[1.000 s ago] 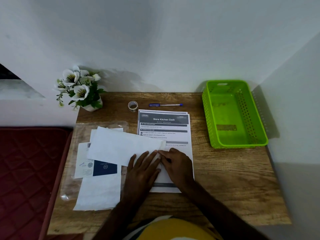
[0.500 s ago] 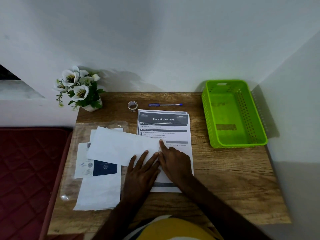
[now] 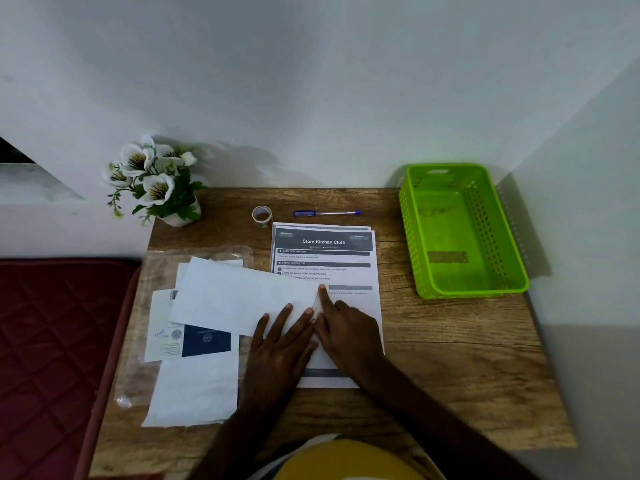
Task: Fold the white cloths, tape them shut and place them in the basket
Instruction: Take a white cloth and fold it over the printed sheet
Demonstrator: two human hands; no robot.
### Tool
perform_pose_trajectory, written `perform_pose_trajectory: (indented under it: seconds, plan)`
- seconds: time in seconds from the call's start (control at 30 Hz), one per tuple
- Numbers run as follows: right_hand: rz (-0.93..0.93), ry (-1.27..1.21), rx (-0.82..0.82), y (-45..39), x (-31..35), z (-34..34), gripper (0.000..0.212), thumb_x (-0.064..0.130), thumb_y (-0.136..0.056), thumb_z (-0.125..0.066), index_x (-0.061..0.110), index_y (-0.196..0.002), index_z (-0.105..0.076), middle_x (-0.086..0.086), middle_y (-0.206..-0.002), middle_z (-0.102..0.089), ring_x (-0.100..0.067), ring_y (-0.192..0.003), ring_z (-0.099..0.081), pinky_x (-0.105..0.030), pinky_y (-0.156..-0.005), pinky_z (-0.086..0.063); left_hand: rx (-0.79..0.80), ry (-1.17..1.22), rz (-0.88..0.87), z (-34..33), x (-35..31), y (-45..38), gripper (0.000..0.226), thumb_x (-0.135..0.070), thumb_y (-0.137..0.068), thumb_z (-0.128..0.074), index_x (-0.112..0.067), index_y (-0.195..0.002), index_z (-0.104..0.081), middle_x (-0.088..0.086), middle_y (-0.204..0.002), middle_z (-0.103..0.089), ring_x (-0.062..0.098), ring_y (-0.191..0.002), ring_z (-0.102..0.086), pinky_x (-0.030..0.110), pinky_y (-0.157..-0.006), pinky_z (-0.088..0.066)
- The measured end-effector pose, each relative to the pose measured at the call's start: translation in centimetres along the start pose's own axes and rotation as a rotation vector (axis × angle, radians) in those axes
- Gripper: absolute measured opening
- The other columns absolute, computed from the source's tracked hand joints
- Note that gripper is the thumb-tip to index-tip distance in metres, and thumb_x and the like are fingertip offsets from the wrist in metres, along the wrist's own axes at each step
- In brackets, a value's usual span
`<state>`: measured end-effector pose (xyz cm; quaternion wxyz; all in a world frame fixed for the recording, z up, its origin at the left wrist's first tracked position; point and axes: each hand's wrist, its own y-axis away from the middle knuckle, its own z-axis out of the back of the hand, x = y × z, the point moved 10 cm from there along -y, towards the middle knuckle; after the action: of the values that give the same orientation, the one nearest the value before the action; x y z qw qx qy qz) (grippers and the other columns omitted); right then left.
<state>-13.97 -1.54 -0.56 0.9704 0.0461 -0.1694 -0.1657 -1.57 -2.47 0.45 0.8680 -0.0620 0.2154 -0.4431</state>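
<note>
A home room corner is showing. A small wooden table (image 3: 450,368) is sitting against plain walls, beside a maroon quilted mattress (image 3: 52,341). A flower pot (image 3: 156,181) is decorating it.

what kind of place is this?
Likely a home room, with a small wooden table in a wall corner: flower pot, printed "Store Kitchen Cloth" sheet, red quilted mattress alongside.

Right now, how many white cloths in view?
2. One white cloth lies mid-table under both hands, partly over the instruction sheet. The other cloth lies flat at the near-left. More may be hidden beneath.
</note>
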Motion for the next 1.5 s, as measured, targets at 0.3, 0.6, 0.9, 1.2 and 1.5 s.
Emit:
perform_pose_trajectory:
  seconds: [0.3,0.6,0.9,1.2,1.5]
  plan:
    - [-0.021,-0.036,0.066,-0.4,-1.0,-1.3,0.073,0.058,-0.104,-0.034,0.026,-0.164,-0.007,-0.006,-0.115,-0.065,-0.022,-0.098,-0.064,-0.036,-0.076,-0.051,-0.016,0.1,0.157,1.7,2.7,-3.8,0.029,-0.019,-0.091,-0.076,-0.016,-0.12,-0.076,0.004,-0.122,-0.075,0.031,-0.119,-0.066,0.051,-0.099,-0.052]
    - [-0.106,-0.192,0.068,0.1,-1.9,-1.2,0.081,0.059,-0.103,-0.042,0.027,-0.163,0.002,0.0,-0.143,-0.058,-0.02,-0.122,-0.059,-0.036,-0.098,-0.048,0.284,0.0,0.172,-1.7,4.3,-10.6,0.052,-0.055,-0.09,-0.069,-0.015,-0.124,-0.067,0.008,-0.123,-0.065,0.031,-0.121,-0.056,0.05,-0.104,-0.041]
    - [-0.119,-0.241,0.043,0.2,-2.1,-1.5,0.086,0.057,-0.101,-0.048,0.027,-0.163,0.003,0.0,-0.151,-0.053,-0.02,-0.128,-0.056,-0.034,-0.103,-0.044,0.397,0.083,0.175,-3.1,5.0,-11.6,0.036,-0.058,-0.091,-0.065,-0.024,-0.104,-0.066,-0.001,-0.112,-0.059,0.024,-0.116,-0.049,0.044,-0.097,-0.035]
    - [-0.273,-0.514,-0.088,-1.2,-4.0,0.3,0.043,0.054,-0.1,-0.054,0.026,-0.132,-0.063,0.006,-0.119,-0.067,-0.015,-0.105,-0.064,-0.029,-0.089,-0.048,0.451,0.503,0.267,-2.3,6.2,-12.3,0.013,-0.036,-0.094,-0.072,-0.026,-0.093,-0.08,-0.015,-0.095,-0.076,0.002,-0.097,-0.067,0.042,-0.098,-0.048]
    - [-0.267,-1.236,0.069,-3.1,-2.4,0.7,0.036,0.037,-0.1,-0.063,0.003,-0.09,-0.072,-0.005,-0.083,-0.073,-0.013,-0.077,-0.067,-0.025,-0.064,-0.049,0.374,0.661,0.301,0.5,5.7,-14.3,0.008,-0.031,-0.094,-0.073,-0.029,-0.09,-0.079,-0.014,-0.092,-0.075,0.003,-0.091,-0.069,0.031,-0.084,-0.057]
